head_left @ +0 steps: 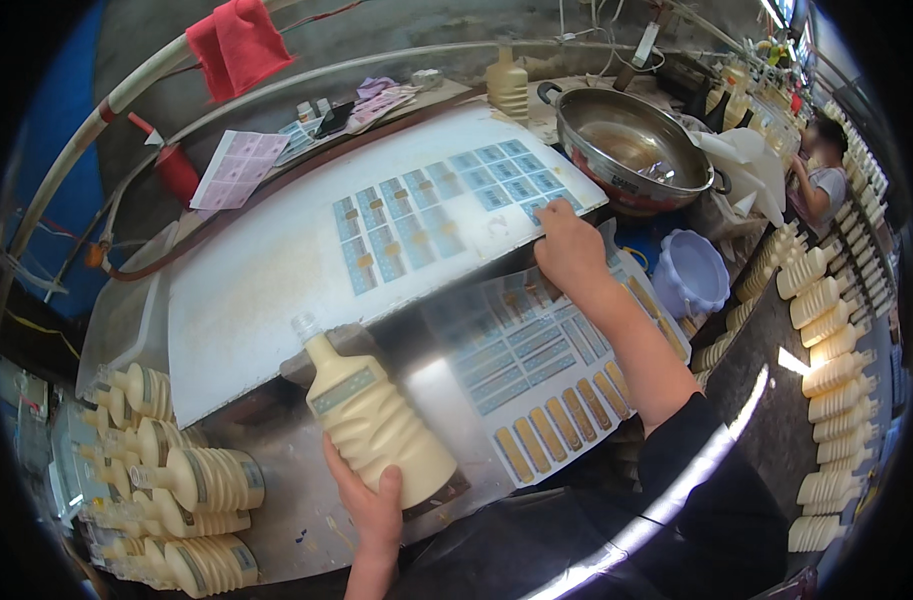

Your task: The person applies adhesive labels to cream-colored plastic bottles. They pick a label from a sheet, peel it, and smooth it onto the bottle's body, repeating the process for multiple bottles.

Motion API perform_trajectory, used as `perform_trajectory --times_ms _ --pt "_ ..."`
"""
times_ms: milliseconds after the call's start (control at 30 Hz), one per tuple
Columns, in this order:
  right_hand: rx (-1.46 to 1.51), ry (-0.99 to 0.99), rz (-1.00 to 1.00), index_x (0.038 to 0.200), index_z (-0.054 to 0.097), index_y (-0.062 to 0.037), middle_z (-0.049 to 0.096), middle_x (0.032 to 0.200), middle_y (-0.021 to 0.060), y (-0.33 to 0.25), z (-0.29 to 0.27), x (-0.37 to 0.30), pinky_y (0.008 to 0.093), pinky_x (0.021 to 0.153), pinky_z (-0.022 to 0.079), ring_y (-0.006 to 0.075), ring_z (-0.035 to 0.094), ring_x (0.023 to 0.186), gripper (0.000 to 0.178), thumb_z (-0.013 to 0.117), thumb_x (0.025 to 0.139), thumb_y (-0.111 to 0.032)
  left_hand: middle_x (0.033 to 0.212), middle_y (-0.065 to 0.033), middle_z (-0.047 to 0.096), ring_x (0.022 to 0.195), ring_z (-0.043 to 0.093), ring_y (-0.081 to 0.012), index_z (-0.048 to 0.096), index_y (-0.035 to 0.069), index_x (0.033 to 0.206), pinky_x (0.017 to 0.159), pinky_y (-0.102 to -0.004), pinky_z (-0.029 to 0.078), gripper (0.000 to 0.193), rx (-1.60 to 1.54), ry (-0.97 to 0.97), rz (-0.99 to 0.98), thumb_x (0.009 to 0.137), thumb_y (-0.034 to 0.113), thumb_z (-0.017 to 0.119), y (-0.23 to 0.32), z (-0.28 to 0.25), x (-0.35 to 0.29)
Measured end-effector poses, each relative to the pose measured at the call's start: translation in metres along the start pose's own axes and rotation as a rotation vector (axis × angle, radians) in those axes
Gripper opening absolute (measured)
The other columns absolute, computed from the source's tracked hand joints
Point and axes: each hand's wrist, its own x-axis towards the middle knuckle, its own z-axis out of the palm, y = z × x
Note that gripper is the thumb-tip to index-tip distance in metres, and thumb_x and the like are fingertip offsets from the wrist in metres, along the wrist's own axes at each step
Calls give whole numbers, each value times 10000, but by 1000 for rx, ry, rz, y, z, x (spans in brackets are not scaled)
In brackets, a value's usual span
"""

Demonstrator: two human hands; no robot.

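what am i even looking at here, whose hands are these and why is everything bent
This is one picture from a wide fisheye camera worn on a person's head, looking down, so straight edges curve. No machine: two bare hands. The left hand holds a cream ribbed plastic bottle by its base. The right hand reaches to the edge of a white board carrying rows of small blue labels. Below it lies a sheet of blue and tan labels on a shiny metal table. More cream bottles lie piled at the left, and a steel pot sits behind.
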Motion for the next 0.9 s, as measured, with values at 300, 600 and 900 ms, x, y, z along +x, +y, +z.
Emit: perform_trajectory --times_ms 300,600,900 --pt "-30 105 -392 1069 694 -76 739 1118 118 22 2 -16 399 752 595 333 728 871 206 717 863 -77 1540 -213 406 1410 424 -313 184 4 1627 1200 -435 312 876 -135 40 -26 916 221 647 -24 -2 -8" --pt "744 -610 98 959 777 35 753 818 50 -85 -50 -66 249 640 541 79 681 721 158 729 920 -110 1458 -175 477 1362 441 -285 393 -22 1521 1189 -435 312 735 -3 86 23 903 215 714 -26 -11 -34" --pt "423 -114 -953 1035 722 -20 716 1142 104 -177 -65 -163 311 579 541 175 681 674 262 687 786 -92 1435 -181 487 1364 439 -272 407 -19 1482 1192 -413 299 654 -244 25 -26 938 273 621 -7 -19 -21"
